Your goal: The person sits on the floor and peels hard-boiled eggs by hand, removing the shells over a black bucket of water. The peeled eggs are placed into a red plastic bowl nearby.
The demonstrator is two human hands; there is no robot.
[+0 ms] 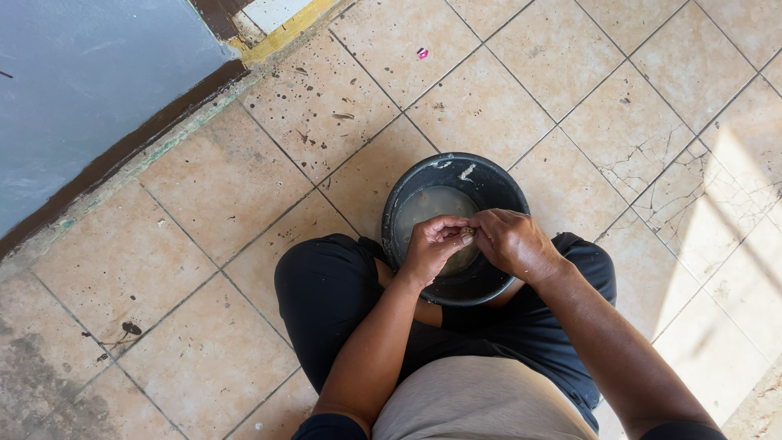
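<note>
I sit on a tiled floor with a round black bowl (489,181) between my knees. Cloudy greyish water fills its bottom. My left hand (432,244) and my right hand (513,240) meet over the bowl's near half, fingertips pinched together on a small brownish item (467,232) that is mostly hidden by the fingers. I cannot tell what the item is. My dark trousers (326,285) flank the bowl on both sides.
Beige floor tiles (204,187), stained and speckled, surround me. A blue wall (81,81) with a brown base strip runs along the upper left. A tiny pink scrap (422,53) lies on the far tiles. Sunlight patches the tiles at right.
</note>
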